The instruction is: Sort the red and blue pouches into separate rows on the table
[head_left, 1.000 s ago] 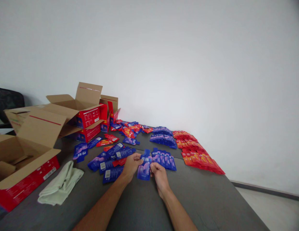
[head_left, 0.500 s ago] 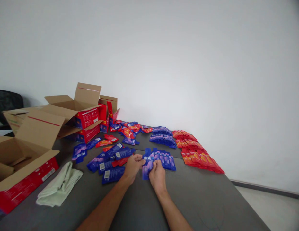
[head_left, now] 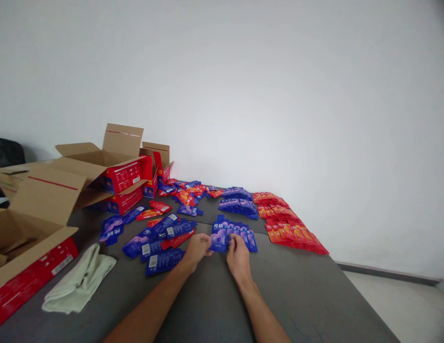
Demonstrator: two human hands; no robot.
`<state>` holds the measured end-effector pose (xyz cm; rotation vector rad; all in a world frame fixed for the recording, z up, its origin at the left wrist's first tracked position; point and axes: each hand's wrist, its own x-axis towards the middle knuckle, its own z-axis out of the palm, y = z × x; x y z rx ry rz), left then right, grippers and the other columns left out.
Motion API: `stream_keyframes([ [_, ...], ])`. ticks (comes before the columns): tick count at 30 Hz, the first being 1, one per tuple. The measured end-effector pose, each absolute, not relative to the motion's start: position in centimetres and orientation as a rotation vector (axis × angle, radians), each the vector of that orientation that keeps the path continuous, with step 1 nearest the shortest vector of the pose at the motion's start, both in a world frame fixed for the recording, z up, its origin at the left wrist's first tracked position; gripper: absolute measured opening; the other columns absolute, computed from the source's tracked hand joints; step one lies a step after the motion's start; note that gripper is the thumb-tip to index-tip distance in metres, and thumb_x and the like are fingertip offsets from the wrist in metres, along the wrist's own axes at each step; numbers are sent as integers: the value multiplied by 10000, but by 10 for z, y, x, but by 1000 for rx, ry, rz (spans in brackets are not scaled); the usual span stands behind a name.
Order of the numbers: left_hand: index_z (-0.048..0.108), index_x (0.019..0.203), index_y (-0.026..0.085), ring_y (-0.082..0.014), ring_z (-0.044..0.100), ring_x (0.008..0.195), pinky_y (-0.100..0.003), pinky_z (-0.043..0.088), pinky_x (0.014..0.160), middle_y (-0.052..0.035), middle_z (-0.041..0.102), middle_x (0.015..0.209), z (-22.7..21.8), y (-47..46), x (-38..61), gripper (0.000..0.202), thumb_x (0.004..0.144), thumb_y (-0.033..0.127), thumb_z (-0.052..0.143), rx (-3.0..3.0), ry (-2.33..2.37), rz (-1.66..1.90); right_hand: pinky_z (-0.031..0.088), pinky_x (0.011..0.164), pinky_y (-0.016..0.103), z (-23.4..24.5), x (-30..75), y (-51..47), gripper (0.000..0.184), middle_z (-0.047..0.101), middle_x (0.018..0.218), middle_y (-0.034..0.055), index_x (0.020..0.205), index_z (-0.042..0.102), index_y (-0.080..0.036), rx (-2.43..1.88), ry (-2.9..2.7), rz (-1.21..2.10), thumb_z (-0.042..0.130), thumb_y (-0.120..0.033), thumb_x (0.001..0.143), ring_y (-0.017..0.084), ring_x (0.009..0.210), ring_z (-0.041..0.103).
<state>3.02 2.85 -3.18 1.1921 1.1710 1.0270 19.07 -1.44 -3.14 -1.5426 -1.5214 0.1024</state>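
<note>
A blue spouted pouch [head_left: 218, 237] with purple fruit printed on it lies face up at the left end of an overlapping row of blue pouches [head_left: 245, 234]. My left hand [head_left: 197, 250] pinches this pouch at its lower left edge. On its other side, my right hand [head_left: 239, 259] has curled fingers at the lower right edge, covering the bottom of the neighbouring pouches. Left of my hands, several loose blue pouches [head_left: 165, 261] lie back side up, mixed with a red pouch [head_left: 179, 239].
Behind are stacked rows of blue pouches [head_left: 238, 206]; red pouches [head_left: 291, 233] lie in rows at right. A mixed pile [head_left: 188, 193] sits near the wall. Open cartons [head_left: 36, 243] and a folded pale cloth [head_left: 78, 281] occupy the left. The table's right edge slopes toward the floor.
The blue pouch has moved away from me and now lies in line with the row's left end. My right hand has shifted from its face to its lower right edge.
</note>
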Motion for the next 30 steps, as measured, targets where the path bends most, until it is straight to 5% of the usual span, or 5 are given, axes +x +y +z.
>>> stream_keyframes([
  [5, 627, 796, 117, -126, 652, 558, -203, 507, 526, -20, 668, 664, -35, 52, 38, 55, 780, 158, 594, 1325, 1416, 970, 301, 1083, 412, -39, 212, -10, 421, 548, 1307, 142, 1233, 605, -143, -1752, -1703, -189, 361, -152, 889, 259, 1264, 437],
  [10, 643, 998, 126, -125, 638, 537, -193, 467, 526, -20, 690, 668, -34, 65, 53, 220, 791, 135, 571, 1436, 1533, 904, 179, 1089, 596, -51, 219, -10, 488, 343, 1514, 68, 1388, 479, -270, -2050, -1787, -129, 424, -232, 904, 335, 1420, 178],
  [19, 721, 975, 187, -238, 623, 1021, -340, 444, 903, -130, 697, 1026, -16, 44, 61, 327, 905, 198, 402, 2242, 1815, 575, 175, 1070, 620, -52, 217, -12, 479, 329, 1524, 48, 1417, 426, -324, -2135, -1846, -29, 352, -285, 946, 325, 1431, 156],
  [24, 643, 1211, 216, -228, 497, 1196, -349, 353, 1048, -77, 608, 1278, -23, 38, 65, 423, 811, 182, 509, 2432, 1514, 730, 164, 1081, 608, -52, 215, -12, 488, 321, 1529, 35, 1421, 421, -319, -2157, -1829, -41, 348, -278, 940, 322, 1429, 157],
  [30, 601, 1272, 209, -226, 424, 1280, -356, 317, 1081, -61, 541, 1380, -35, 37, 67, 493, 786, 202, 522, 2393, 1429, 692, 159, 1085, 596, -52, 214, -12, 488, 306, 1536, 30, 1421, 423, -312, -2186, -1820, -39, 343, -288, 940, 320, 1435, 126],
])
